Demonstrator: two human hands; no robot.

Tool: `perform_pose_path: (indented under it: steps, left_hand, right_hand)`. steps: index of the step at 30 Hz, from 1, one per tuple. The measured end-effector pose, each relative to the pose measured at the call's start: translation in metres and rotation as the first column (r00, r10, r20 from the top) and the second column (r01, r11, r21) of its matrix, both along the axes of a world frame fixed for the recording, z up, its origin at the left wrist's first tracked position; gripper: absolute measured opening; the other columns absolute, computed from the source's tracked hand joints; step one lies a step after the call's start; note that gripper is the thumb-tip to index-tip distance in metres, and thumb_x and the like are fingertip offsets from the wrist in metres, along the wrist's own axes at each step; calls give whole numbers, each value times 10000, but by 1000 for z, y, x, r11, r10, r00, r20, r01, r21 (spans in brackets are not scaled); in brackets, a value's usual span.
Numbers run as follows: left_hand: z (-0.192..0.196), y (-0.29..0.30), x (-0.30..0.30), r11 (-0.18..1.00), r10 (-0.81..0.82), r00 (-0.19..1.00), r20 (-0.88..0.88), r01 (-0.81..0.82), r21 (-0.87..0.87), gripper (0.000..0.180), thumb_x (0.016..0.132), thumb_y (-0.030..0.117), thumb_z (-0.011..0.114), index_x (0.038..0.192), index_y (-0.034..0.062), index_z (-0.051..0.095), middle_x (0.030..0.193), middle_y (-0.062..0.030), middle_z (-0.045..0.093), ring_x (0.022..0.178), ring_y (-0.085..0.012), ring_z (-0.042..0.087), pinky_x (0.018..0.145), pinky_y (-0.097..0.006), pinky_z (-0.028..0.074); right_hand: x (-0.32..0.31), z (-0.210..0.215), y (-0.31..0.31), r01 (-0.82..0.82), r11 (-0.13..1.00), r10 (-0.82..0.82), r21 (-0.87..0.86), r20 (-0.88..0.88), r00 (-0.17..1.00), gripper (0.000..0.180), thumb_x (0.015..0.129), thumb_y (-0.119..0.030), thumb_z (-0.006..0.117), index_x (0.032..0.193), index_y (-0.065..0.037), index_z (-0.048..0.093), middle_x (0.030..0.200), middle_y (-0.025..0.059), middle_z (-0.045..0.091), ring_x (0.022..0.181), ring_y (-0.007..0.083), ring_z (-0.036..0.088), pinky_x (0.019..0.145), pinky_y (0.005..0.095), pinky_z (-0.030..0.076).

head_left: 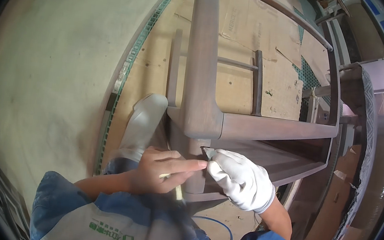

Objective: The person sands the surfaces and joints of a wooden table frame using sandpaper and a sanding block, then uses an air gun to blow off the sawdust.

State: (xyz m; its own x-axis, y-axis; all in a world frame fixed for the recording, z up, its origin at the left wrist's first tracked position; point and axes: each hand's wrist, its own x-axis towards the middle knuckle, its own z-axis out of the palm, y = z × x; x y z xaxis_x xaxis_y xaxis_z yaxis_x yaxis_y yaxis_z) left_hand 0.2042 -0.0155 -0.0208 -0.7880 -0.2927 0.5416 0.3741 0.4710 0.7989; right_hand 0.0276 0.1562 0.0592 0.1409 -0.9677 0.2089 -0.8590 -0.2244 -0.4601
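Observation:
A brown wooden furniture frame [203,64], likely a chair, stands in front of me, with a rounded corner above a short post. My right hand [244,180], in a white glove, is closed on a small putty knife [209,154]; its grey blade tip touches or nearly touches the post [195,179], and the glove hides its handle. My bare left hand [160,167] has its index finger stretched toward the blade, its tip by the glove. The other fingers curl in, a bit of something pale yellow showing between them, too covered to name.
Flattened cardboard [250,27] lies over green plastic grating [311,74] beneath the frame. A white boot [144,119] stands left of the post. A blue hose [222,225] curves near my lap. Padded wrapping [367,140] and more furniture line the right side; concrete floor [56,66] spreads left.

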Motion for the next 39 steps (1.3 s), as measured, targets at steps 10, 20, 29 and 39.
perform_pose_path:
  steps: [10, 20, 29, 39]
  left_hand:
    - [-2, -9, 1, 994, -99, 991, 92, 94, 55, 392, 818, -78, 684, 1189, 26, 756, 598, -51, 509, 445, -178, 490, 449, -298, 379]
    - [2, -6, 0, 988, -97, 988, 117, 80, 135, 385, 913, 15, 647, 1275, 93, 754, 646, -8, 445, 470, -140, 455, 460, -300, 412]
    - [5, -8, -1, 990, -103, 985, 136, 88, 113, 390, 919, 15, 632, 1285, 97, 740, 653, -13, 481, 474, -158, 461, 461, -303, 410]
    - [10, -8, 1, 991, -85, 987, 136, 70, 112, 397, 912, 1, 650, 1276, 122, 752, 651, -19, 469, 480, -167, 465, 470, -309, 415]
  right_hand:
    - [-5, 4, -15, 37, 983, -68, 179, 173, 983, 267, 897, -50, 661, 1125, 59, 575, 1162, 331, 631, 979, 455, 684, 840, 475, 602]
    - [-8, -2, -12, 33, 994, -46, 103, 134, 990, 269, 903, -69, 667, 1136, 48, 598, 1217, 311, 623, 1003, 430, 689, 855, 470, 598]
    - [-9, 0, -18, 25, 999, -27, 33, 50, 998, 411, 790, -71, 695, 1172, 64, 620, 1207, 277, 621, 1006, 404, 687, 838, 466, 597]
    - [-8, -2, -13, 13, 999, -15, 52, 43, 999, 318, 845, -67, 682, 1130, 59, 615, 1216, 288, 620, 1028, 432, 677, 876, 501, 594]
